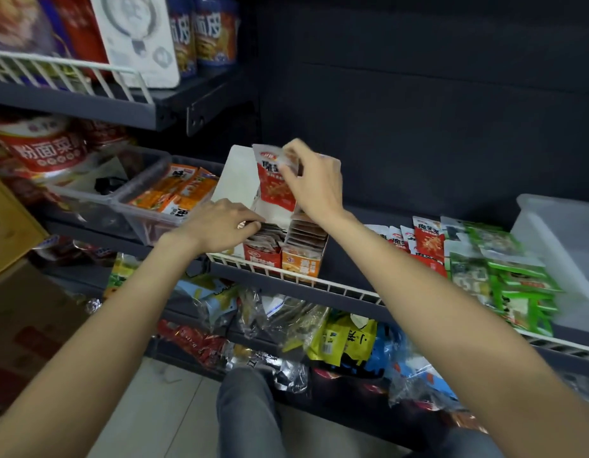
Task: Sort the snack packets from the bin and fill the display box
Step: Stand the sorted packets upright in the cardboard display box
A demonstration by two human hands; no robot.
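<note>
The display box (286, 249) stands on the shelf (352, 256), just behind the white wire rail (319, 284). It holds two rows of packets standing on edge: the left row (265, 238) in a red compartment, the right row (304, 231) in an orange one. Its white flap (235, 180) stands up behind.

My right hand (314, 183) pinches a red packet (275, 183) by its top corner, upright, above the box's rear. My left hand (220, 224) curls its fingertips onto the left row's tops.

Left of the box, a clear bin (154, 206) holds orange packets (179, 193). Right of the box lie red packets (425, 241), then green packets (504, 276), then a white tub (560, 233). Bare shelf lies between the box and the red packets.
</note>
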